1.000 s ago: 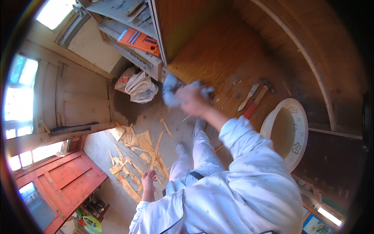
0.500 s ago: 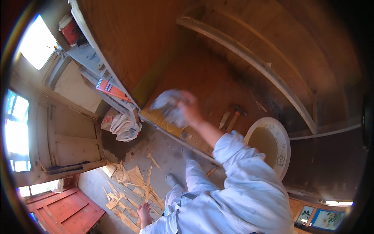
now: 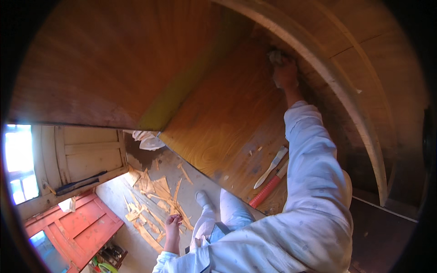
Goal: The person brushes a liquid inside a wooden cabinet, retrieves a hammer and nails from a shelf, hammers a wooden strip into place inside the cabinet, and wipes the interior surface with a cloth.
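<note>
My right hand [image 3: 285,75] is stretched far into a wooden compartment, its fingers closed round a greyish rag [image 3: 276,58]. The rag presses on the brown wooden panel [image 3: 218,132] near its far corner, in shadow. On the panel's near part lie a flat brush [image 3: 271,167] with a pale handle and a tool with a red grip [image 3: 266,191], apparently a hammer. My right sleeve covers that tool's upper end. Low at my left side hangs my left hand [image 3: 173,223], fingers curled in, away from the panel, with nothing visible in it.
A curved wooden rail [image 3: 327,75] runs along the right. An upright wooden panel [image 3: 114,59] stands at the left. Splintered wood pieces [image 3: 154,195] litter the floor near my feet. A red panelled cabinet [image 3: 84,223] stands lower left, and a white bag [image 3: 149,140] lies beyond the panel edge.
My right hand has carried the rag from the panel's near left edge to its far right corner. My view has shifted, and my sleeve now hides most of the basin.
</note>
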`<state>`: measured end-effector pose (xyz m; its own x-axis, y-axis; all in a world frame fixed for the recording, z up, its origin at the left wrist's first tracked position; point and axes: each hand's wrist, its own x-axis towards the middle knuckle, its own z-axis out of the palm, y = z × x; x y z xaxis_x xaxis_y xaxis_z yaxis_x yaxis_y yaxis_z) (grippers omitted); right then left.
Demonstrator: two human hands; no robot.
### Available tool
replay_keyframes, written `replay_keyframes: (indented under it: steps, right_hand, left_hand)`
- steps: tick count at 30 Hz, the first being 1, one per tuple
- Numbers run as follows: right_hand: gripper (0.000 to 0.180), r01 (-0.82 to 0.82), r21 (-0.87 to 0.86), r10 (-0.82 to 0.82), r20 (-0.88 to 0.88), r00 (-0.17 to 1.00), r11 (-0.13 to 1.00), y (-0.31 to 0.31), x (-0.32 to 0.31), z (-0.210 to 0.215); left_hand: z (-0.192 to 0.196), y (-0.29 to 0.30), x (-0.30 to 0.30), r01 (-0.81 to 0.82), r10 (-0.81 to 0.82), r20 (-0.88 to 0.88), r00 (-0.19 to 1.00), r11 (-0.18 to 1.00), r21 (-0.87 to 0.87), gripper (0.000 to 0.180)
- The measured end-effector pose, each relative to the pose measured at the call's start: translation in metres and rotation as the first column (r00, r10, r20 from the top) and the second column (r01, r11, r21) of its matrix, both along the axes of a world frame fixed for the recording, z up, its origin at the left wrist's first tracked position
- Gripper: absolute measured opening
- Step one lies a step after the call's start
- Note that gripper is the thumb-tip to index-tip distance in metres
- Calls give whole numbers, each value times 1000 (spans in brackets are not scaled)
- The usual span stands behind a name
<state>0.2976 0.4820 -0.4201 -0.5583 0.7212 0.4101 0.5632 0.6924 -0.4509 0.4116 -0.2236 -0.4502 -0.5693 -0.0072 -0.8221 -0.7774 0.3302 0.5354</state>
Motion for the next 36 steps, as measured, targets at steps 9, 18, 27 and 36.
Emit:
replay_keyframes:
  steps: [9, 18, 27, 36]
  right_hand:
    - [30, -601, 28, 601, -71, 796, 799, -220, -56, -1]
    - [25, -785, -482, 701, -397, 592, 390, -524, 45, 30]
    - [29, -419, -358, 304, -334, 892, 835, -386, 100, 129]
    - [18, -377, -518, 148, -429, 891, 768, -354, 97, 135]
  left_hand:
    - [0, -20, 14, -2, 1, 20, 1000, 999, 37, 7]
    - [37, -72, 3, -18, 33, -109, 993, 991, 136, 13]
    - [112, 2, -59, 264, -147, -343, 928, 908, 325, 20]
    - [134, 254, -122, 181, -170, -89, 981, 664, 725, 18]
